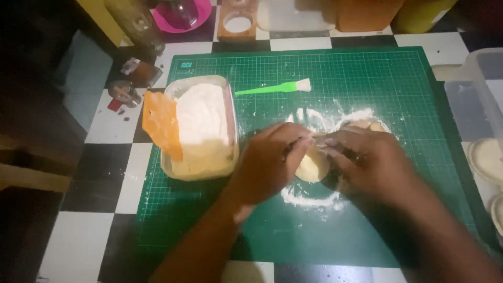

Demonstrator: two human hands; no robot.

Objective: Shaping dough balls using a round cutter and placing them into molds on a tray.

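Pale dough, small round piece [312, 167], pinched between both hands over a dusted patch of flour [309, 198] on green cutting mat [367, 78]. Left hand [270, 162] curled over the piece from the left, fingers closed around its edge; right hand [367, 165] cupped from the right, fingertips meeting the left's on top of the dough. Both grips clenched on the dough, not released. Only the lower rim of the piece visible; rest hidden under the fingers. Judged as mid-shaping: flour already scattered on the mat, piece already portioned and roughly round, final form not yet shown. Second flat pale disc [367, 126] lying just behind the right hand, in a floured smear, possibly finished, hard to tell. Green-handled pastry brush [275, 88] lying apart toward the mat's far side, untouched. Containers: clear plastic tub [170, 170] left of the hands, well filled with white flour [201, 118] over yellowish mass near its front; orange scraper [162, 126] leaning against its left rim. Clear box [474, 91] at right edge of the bench, contents not legible. Pale round shapes [487, 157] at far right, partly cut off. Checkered black-and-white bench [105, 152] under the mat. Pink bowl [181, 15] and wooden ring piece [237, 21] along the back, dim.
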